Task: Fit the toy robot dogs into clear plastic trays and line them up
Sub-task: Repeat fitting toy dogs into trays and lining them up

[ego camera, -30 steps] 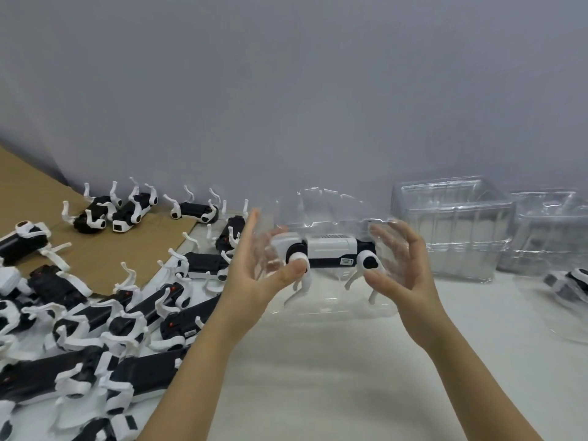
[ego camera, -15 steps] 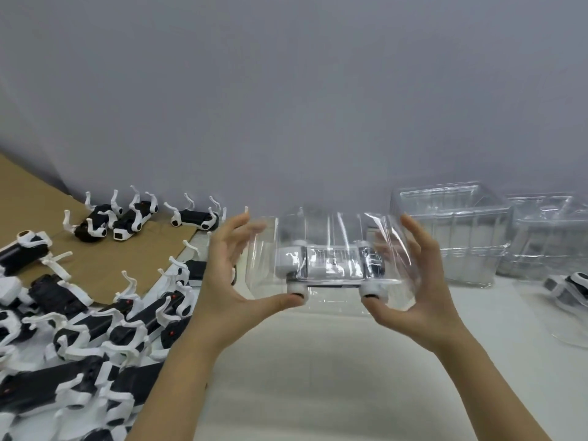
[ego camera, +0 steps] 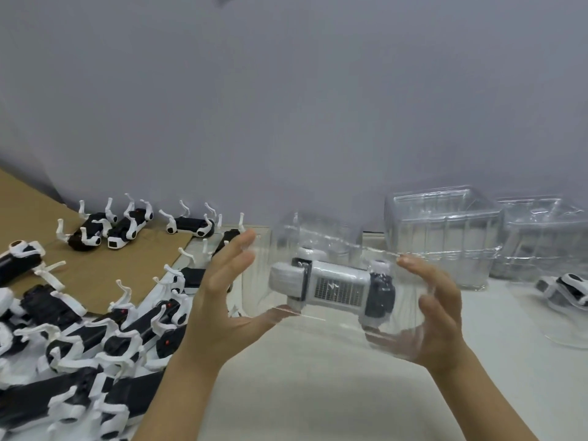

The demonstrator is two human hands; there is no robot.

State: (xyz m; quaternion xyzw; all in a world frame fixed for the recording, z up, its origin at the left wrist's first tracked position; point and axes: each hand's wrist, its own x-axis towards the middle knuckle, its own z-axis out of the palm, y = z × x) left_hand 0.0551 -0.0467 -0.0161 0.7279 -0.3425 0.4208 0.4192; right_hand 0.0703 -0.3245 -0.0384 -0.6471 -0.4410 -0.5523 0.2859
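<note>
Grey wall (ego camera: 286, 106) behind a pale desk (ego camera: 318, 393); cardboard sheet (ego camera: 95, 275) at left under loose toy dogs (ego camera: 79, 338); stacked empty trays (ego camera: 442, 230) at right. Above the desk, clear tray (ego camera: 318, 237) with toy robot dog (ego camera: 334, 284) inside, gripped at its ends by left hand (ego camera: 219, 307) and right hand (ego camera: 439, 316).

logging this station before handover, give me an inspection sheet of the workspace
surface: pale white tabletop, brown cardboard sheet over its left part
job's things: clear plastic tray holding a white and black toy robot dog, held above the table; pile of loose black and white toy dogs at left; empty clear trays stacked back right; another black and white dog at right edge, apparently in clear plastic
clutter: nothing seen
hands: left hand and right hand grip the tray's two ends
cables: nothing seen
surroundings: plain grey wall behind
</note>
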